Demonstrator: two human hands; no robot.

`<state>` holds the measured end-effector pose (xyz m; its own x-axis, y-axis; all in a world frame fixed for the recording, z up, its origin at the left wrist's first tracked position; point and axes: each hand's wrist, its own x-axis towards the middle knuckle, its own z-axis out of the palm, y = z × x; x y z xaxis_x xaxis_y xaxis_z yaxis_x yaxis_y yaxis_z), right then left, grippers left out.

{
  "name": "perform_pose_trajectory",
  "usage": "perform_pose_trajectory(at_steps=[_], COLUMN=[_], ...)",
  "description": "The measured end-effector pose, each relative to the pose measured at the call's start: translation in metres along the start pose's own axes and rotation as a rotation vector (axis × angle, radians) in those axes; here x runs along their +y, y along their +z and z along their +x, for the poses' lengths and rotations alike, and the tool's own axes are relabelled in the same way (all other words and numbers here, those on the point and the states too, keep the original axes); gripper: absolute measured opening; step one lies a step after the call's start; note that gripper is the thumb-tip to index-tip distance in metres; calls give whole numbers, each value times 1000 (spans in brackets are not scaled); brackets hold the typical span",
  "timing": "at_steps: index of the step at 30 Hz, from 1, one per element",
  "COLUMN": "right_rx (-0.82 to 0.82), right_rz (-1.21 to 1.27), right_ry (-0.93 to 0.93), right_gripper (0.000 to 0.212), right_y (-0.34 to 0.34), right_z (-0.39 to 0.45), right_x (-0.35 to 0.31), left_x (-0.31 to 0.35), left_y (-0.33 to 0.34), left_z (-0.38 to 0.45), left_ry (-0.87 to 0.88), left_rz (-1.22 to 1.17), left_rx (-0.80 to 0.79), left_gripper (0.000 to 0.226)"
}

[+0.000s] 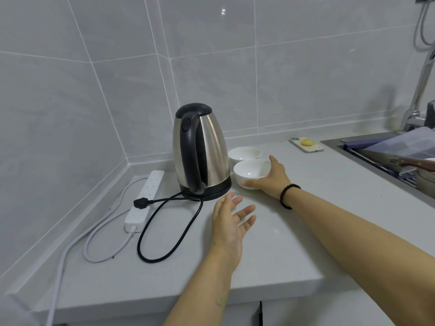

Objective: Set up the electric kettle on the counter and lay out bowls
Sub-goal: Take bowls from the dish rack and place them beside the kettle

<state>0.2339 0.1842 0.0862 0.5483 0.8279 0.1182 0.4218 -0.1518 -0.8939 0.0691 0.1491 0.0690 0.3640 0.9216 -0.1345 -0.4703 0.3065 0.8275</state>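
A steel electric kettle (202, 151) with a black handle and lid stands on its black base near the corner of the grey counter (270, 255). Its black cord (169, 234) loops over the counter, and the black plug (140, 203) lies on a white power strip (146, 198). Two white bowls sit right of the kettle: the far bowl (244, 154) and the near bowl (251, 171). My right hand (273, 177) grips the near bowl from its right side, thumb at the bowl's foot. My left hand (231, 222) hovers above the counter in front of the kettle, fingers spread, holding nothing.
A phone (307, 144) with a yellow disc on its back lies near the wall. The sink (395, 158) at right holds a board and a knife (414, 163); a faucet (416, 100) rises behind it. The power strip's white cable (94, 245) trails off the counter's front edge.
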Motion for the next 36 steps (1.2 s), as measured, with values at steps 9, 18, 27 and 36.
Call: perform_pose_trajectory(at_steps=[9, 18, 27, 36], right_rx=[182, 71, 173, 492], right_rz=[63, -42, -187, -358], right_ry=[-63, -119, -74, 132], right_gripper=[83, 16, 8, 10], right_y=[-22, -84, -174, -309], right_z=[-11, -68, -103, -78], right_x=[6, 8, 41, 114], left_x=[-2, -23, -67, -109], left_y=[6, 62, 145, 192], left_z=[-1, 1, -6, 6], left_ry=[37, 72, -3, -41], left_rz=[101, 350, 413, 450], left_rx=[-54, -221, -362, -422], left_gripper=[23, 28, 31, 24])
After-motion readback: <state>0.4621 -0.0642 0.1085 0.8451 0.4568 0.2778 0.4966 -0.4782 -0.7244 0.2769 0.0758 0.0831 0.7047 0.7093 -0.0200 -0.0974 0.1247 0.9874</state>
